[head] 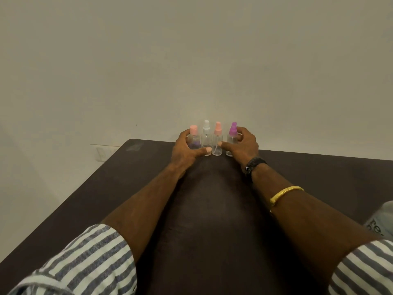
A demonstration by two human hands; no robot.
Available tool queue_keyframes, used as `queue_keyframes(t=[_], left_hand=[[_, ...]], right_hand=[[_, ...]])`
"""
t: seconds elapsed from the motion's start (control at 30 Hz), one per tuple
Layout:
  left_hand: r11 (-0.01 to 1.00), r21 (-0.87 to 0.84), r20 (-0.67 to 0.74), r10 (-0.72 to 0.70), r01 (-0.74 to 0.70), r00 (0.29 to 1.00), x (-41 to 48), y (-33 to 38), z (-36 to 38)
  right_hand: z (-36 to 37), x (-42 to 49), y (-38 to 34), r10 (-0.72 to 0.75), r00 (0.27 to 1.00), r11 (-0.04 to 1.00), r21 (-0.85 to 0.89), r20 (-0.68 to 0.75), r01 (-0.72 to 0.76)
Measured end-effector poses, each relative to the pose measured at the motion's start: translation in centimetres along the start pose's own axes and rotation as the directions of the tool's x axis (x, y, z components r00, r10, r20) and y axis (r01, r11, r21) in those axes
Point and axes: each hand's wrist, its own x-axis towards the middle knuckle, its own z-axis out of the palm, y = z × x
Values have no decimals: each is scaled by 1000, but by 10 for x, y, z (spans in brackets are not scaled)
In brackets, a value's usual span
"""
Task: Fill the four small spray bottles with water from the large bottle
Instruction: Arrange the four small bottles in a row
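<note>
Four small spray bottles stand upright in one row at the far edge of the dark surface (212,201), close to the pale wall (191,60). Each body is clear. From left to right they are the pink-capped bottle (193,130), the white-topped bottle (206,133), the pink-sprayer bottle (217,137) and the purple-topped bottle (233,131). That makes two pink tops, one white and one purple. Neighbouring bottles stand just beside each other. The pink-capped bottle shows a purplish tint low in its body; whether any bottle holds water cannot be told.

Both hands are on the row, one at each end. The left hand (184,151) curls its fingers round the pink-capped bottle, and its thumb stretches across the foot of the white-topped bottle. The right hand (243,145) curls its fingers round the purple-topped bottle, and its thumb points at the pink-sprayer bottle. The two thumb tips are near each other but apart.

The right forearm carries two bands: a black wristband (255,163) and, further up the arm, a gold bangle (285,193). Two striped sleeves are rolled up, the left sleeve (89,258) and the right sleeve (365,267).

One pale object with printed letters (380,220) sits at the right edge of the surface, cut off by the picture. Whether it is the large bottle cannot be told. One wall socket (102,154) shows beyond the far left corner.
</note>
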Motion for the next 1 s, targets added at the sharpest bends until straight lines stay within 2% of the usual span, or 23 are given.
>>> queue_keyframes(t=[0.3,0.6,1.0], left_hand=[[992,-117,-18,46,-48,999,9,-12,4],[991,-104,-29,76,-79,997,-5,-3,6],[984,-115,-28,135,-138,990,-48,24,13]], right_hand=[[11,11,12,-45,997,992,118,60,38],[12,-2,13,-67,998,993,97,3,66],[-25,-46,1,-73,997,987,142,-28,76]])
